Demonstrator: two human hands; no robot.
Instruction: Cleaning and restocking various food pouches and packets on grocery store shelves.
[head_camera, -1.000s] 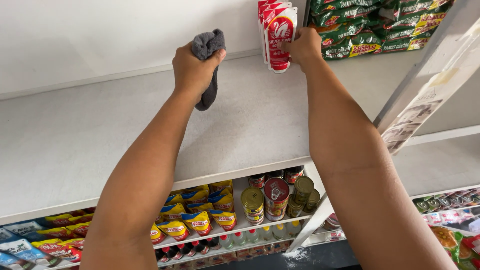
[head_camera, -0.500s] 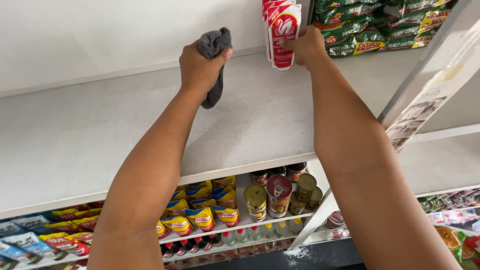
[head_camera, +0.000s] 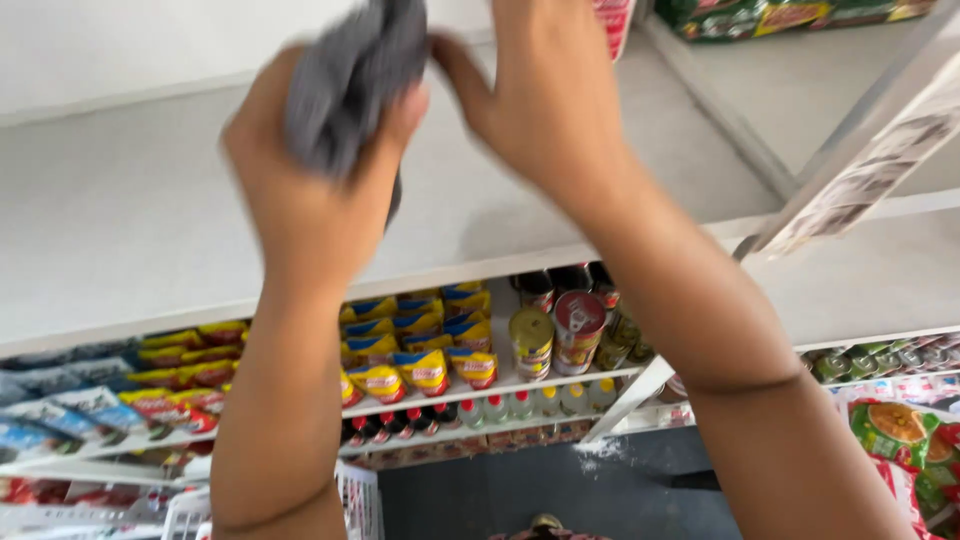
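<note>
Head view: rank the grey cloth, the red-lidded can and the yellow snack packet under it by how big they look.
1. grey cloth, held in the left hand; closest to the camera, which inflates it
2. red-lidded can
3. yellow snack packet; close to the can, so uncertain

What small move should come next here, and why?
Probably lower the grey cloth back onto the white shelf and wipe. The left hand grips it bunched above the surface, the right hand is beside it, and bare shelf lies below.

White shelf (head_camera: 150, 210), green packets (head_camera: 790, 15)
</note>
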